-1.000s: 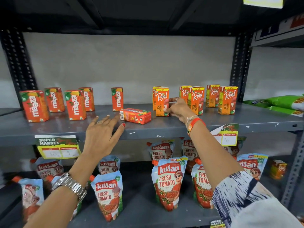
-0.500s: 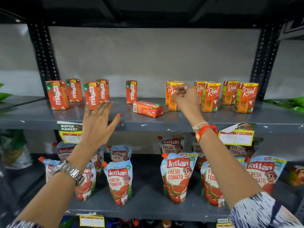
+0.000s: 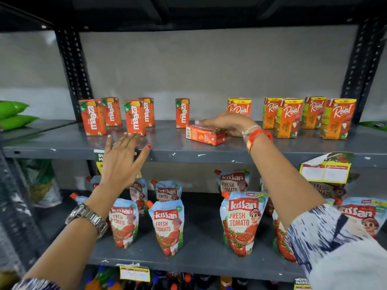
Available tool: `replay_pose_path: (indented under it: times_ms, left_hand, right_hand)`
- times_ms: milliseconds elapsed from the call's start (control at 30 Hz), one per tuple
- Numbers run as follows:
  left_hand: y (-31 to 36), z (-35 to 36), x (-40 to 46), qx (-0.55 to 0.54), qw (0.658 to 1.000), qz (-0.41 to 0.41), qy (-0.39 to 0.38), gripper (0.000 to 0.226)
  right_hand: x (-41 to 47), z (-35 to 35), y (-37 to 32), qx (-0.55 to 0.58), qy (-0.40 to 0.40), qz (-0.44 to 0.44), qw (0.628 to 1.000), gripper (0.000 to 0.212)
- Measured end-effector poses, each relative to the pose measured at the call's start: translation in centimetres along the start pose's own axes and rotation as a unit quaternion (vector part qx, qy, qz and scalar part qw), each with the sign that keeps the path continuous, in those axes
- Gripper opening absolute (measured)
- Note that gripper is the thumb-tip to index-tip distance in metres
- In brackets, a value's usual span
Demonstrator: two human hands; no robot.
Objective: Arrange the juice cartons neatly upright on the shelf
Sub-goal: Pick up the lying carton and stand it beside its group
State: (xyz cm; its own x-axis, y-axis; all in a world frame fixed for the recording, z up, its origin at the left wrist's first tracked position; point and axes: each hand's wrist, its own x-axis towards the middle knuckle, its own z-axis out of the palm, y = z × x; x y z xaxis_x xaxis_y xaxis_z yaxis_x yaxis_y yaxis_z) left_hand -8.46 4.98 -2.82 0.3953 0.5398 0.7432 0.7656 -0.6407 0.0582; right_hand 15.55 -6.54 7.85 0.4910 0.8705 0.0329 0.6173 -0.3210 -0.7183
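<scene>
- Well, the grey metal shelf [image 3: 167,147] carries two batches of juice cartons, with one carton lying flat near its middle
- Fallen Maaza carton [image 3: 205,135] lies on its long side toward the front edge, at about 5 o'clock from the single upright Maaza carton [image 3: 182,113] that stands alone
- Over at 9 o'clock from that lone one, four Maaza cartons [image 3: 114,116] stand upright in two loose pairs, the front ones nearer the edge
- Right hand [image 3: 228,123] reaches in from 4 o'clock, palm down, fingers stretched out and loosely together over the far edge of the fallen carton; whether the fingertips touch it I cannot tell, and nothing is pinched
- A red band and a pale thread sit on that wrist, with a blue-and-white sleeve [image 3: 335,243] further down the arm
- Just behind the right hand, two Real cartons [image 3: 240,107] stand upright, one half hidden behind the other
- Further toward 3 o'clock, four more Real cartons [image 3: 310,116] stand upright in a staggered group, well apart from the fallen one
- Left hand [image 3: 121,162] hangs in front of the shelf lip with fingers spread wide and holding nothing, its fingertips just below the front Maaza cartons; a ring shows on one finger and a metal watch [image 3: 88,218] on the wrist
- On the shelf below, Kissan tomato pouches [image 3: 243,222] stand in rows
- A yellow price label [image 3: 325,171] hangs bent from the shelf edge at the right
</scene>
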Motion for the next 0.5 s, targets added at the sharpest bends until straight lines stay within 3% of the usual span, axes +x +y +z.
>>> replay_pose_path:
  times_ms: [133,200,333,500]
  left_hand:
    - [-0.4,0.5,0.2,-0.019,1.000,0.015,0.018,0.069]
    - [-0.5,0.8,0.3,-0.025,0.999,0.018,0.026,0.068]
    - [-0.5,1.2,0.2,-0.043,0.997,0.021,0.055,0.064]
    - [-0.6,1.6,0.2,-0.061,0.995,0.029,0.079,0.059]
  right_hand:
    - [-0.3,0.2,-0.8,-0.118,0.015,0.008,0.993,0.057]
    - [-0.6,0.8,-0.9,-0.135,0.067,0.004,0.989,0.048]
    - [-0.5,2.8,-0.4,-0.086,0.198,-0.021,0.976,0.051]
    - [-0.7,4.9,0.4,-0.044,0.376,-0.070,0.923,0.039]
